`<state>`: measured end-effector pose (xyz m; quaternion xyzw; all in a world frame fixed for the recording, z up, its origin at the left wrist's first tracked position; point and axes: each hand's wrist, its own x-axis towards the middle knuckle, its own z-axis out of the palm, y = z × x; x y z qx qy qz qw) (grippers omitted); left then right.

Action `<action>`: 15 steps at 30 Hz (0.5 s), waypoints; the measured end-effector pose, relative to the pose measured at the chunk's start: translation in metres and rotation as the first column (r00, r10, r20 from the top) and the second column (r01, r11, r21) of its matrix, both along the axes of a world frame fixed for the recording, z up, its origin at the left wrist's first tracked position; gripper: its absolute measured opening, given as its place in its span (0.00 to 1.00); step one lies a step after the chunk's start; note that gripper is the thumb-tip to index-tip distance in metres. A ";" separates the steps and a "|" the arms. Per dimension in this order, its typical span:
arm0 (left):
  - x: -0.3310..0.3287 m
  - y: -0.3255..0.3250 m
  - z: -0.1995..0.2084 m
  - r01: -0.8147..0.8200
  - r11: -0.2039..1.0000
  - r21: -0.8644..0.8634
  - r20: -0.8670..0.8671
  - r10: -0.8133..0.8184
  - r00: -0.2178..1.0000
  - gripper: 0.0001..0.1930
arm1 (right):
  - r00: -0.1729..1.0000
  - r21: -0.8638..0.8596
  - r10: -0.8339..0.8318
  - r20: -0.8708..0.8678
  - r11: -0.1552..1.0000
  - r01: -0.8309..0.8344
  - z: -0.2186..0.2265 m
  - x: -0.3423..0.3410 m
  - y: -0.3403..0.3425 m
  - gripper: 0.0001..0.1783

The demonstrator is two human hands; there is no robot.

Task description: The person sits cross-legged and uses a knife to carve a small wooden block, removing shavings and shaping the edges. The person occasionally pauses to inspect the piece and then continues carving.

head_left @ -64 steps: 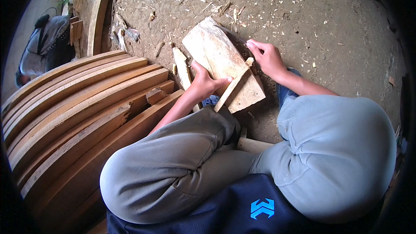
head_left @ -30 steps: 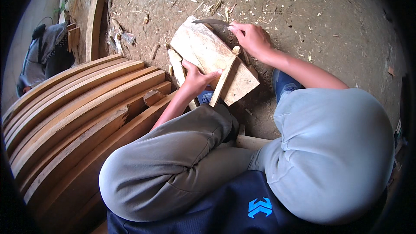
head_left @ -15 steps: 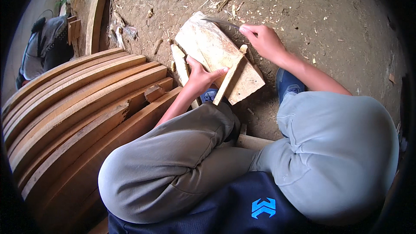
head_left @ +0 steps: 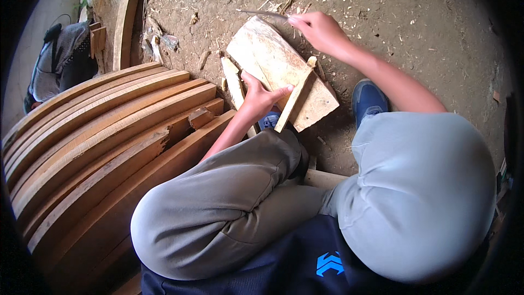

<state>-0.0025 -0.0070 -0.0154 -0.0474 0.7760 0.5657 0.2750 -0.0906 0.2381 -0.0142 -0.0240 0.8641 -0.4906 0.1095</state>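
A thick pale wood block [head_left: 267, 49] stands tilted between my feet, with rough, cut faces. My left hand [head_left: 262, 98] grips its left edge, the thumb reaching across the face to a narrow wood strip [head_left: 295, 98]. That strip lies slantwise against the block's lower part. Beyond the block's far end, my right hand [head_left: 319, 30] is closed around a tool with a thin metal blade [head_left: 262, 13], which looks like a knife. Its blade points left, just above the block's top corner, apart from it; the handle is hidden in my fist. Another split wood piece [head_left: 233, 79] leans left of the block.
Long sawn boards [head_left: 109, 114] are stacked at my left, a short offcut [head_left: 201, 118] on them. Wood chips [head_left: 281, 5] litter the dirt floor [head_left: 426, 38]. A dark and grey bundle [head_left: 63, 60], perhaps a bag or clothing, lies far left. My blue shoe [head_left: 368, 101] is right of the block.
My right hand has moved left and away from me with the blade, which has lifted clear of the block's far end. My left hand keeps its grip; the whole view has shifted slightly.
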 end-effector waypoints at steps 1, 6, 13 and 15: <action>0.000 -0.004 -0.006 0.009 0.997 -0.076 -0.041 -0.012 0.999 0.48 | 0.999 -0.042 -0.025 -0.028 0.999 0.024 -0.005 0.009 0.005 0.20; -0.002 0.006 0.009 -0.015 0.999 0.031 0.015 0.014 1.000 0.47 | 0.993 -0.140 -0.109 -0.038 0.985 0.103 -0.022 0.057 0.021 0.20; -0.003 0.011 0.021 -0.021 0.995 0.097 0.063 0.015 0.998 0.45 | 0.989 -0.182 -0.139 0.047 0.973 0.145 -0.025 0.039 -0.010 0.21; -0.003 0.017 0.030 -0.055 0.987 0.150 0.097 0.040 0.994 0.44 | 0.991 -0.104 -0.047 0.123 0.993 0.060 -0.021 0.006 -0.014 0.22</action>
